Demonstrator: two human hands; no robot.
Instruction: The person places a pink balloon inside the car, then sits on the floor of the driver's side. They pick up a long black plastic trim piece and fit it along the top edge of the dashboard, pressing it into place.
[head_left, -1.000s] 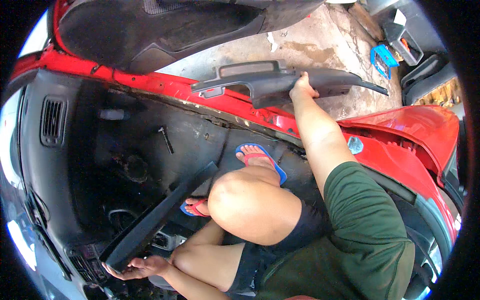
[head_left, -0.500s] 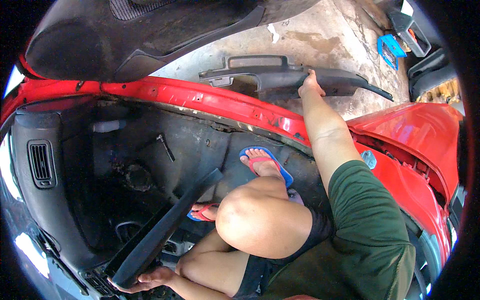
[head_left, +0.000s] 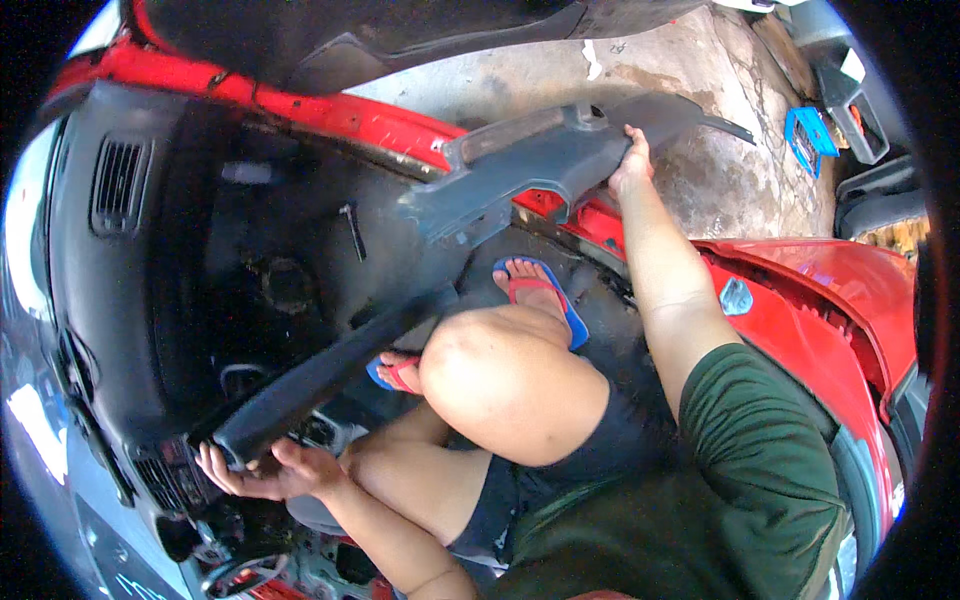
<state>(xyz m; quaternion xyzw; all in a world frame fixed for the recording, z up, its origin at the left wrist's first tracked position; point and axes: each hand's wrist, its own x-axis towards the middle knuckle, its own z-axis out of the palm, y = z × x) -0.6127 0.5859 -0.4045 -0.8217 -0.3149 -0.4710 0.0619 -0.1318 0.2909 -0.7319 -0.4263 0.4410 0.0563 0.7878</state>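
Observation:
My left hand (head_left: 275, 474), at the lower left, supports the near end of a long narrow black trim strip (head_left: 330, 365), its fingers and thumb around that end. The strip slants up and right toward my knee. With my right arm stretched out, my right hand (head_left: 630, 165) grips the edge of a long black plastic trim panel (head_left: 530, 165). This panel has a rectangular recess along its upper side. It spans the red door sill (head_left: 375, 120), one end over the car floor and the other over the concrete outside. Parts of my right fingers are hidden.
A black dashboard with an air vent (head_left: 122, 185) runs along the left. A dark hand tool (head_left: 354, 232) lies on the car floor beyond my sandalled feet. The open door (head_left: 440, 45) is at the top. Outside stands a blue case (head_left: 808, 142); red bodywork (head_left: 800, 285) is at right.
The large trim panel has come up off the ground and inward across the sill with my right hand. The narrow strip stays in my left hand, whose fingers have shifted at its end.

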